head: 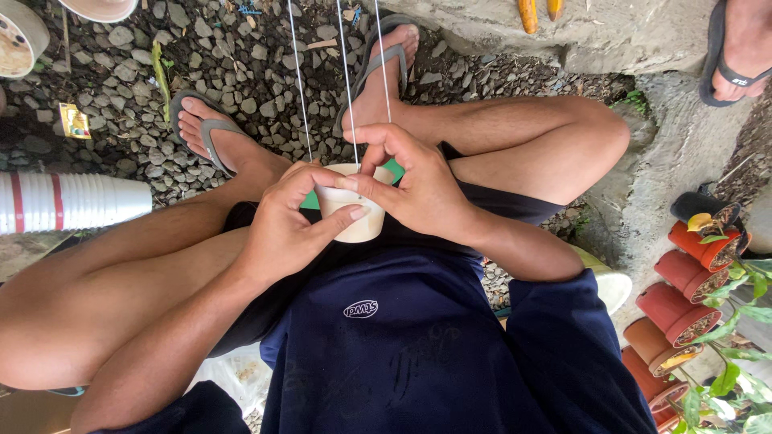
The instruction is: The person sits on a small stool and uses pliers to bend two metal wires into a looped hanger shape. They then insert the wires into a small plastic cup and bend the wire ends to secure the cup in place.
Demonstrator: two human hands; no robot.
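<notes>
The ground is loose grey gravel (265,72), with a concrete slab (595,32) along its upper right edge. On the gravel lie a stack of white cups (72,201) at the left edge, a small yellow packet (75,120) near it, and a row of terracotta pots (683,305) at the right edge. Two feet in sandals (211,133) rest on the stones.

Seated on gravel (265,64). L hand (285,221) cradles white cup (354,213), thumb across front; R hand (418,185) pinches rim. Three white strings (299,80) rise from cup. Cup stack (72,201) at left, terracotta pots (683,297) at right.
</notes>
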